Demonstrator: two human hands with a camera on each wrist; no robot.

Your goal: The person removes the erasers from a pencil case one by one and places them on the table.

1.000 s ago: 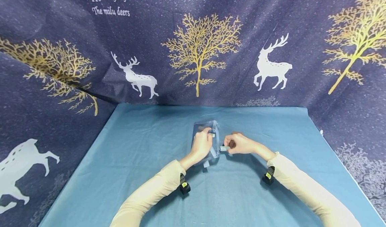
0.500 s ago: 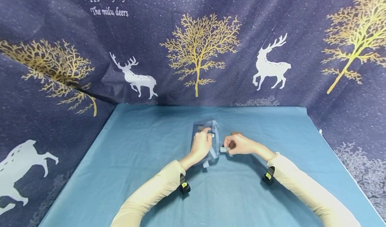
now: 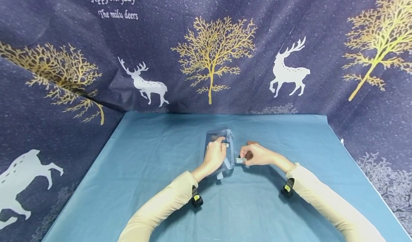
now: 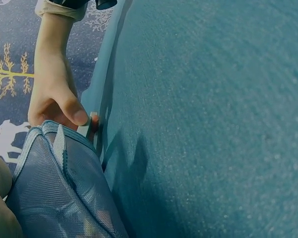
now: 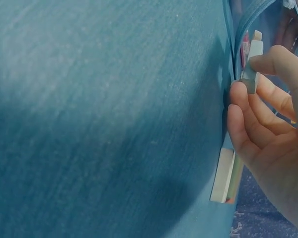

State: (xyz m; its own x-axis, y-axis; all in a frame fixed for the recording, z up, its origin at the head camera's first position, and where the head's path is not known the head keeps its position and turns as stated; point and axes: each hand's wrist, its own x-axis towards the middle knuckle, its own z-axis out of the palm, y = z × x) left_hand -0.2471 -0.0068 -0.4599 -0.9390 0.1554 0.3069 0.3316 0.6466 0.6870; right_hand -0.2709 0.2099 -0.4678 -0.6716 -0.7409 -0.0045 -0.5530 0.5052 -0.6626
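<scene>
A blue mesh zip pouch [image 3: 211, 136] lies on the cloth with its zipped edge towards the right. My left hand [image 3: 215, 155] grips it from above; in the left wrist view only part of that hand shows beside the mesh. My right hand [image 3: 258, 154], just right of the zipper, pinches a small pale rectangular block [image 5: 254, 62] between thumb and fingers. The block is at the pouch's edge in the right wrist view. A second pale block [image 5: 222, 174], with green and orange on its side, lies on the cloth below the right hand's fingers.
Blue cloth [image 3: 161, 142] covers the table. A brown piece [image 3: 252, 142] shows behind the right hand. A small white tag [image 3: 220, 176] sticks out at the pouch's near end. Dark fabric with deer and trees [image 3: 238, 70] hangs behind.
The right hand with the pale block has shifted very slightly to the right. The left hand stays on the pouch.
</scene>
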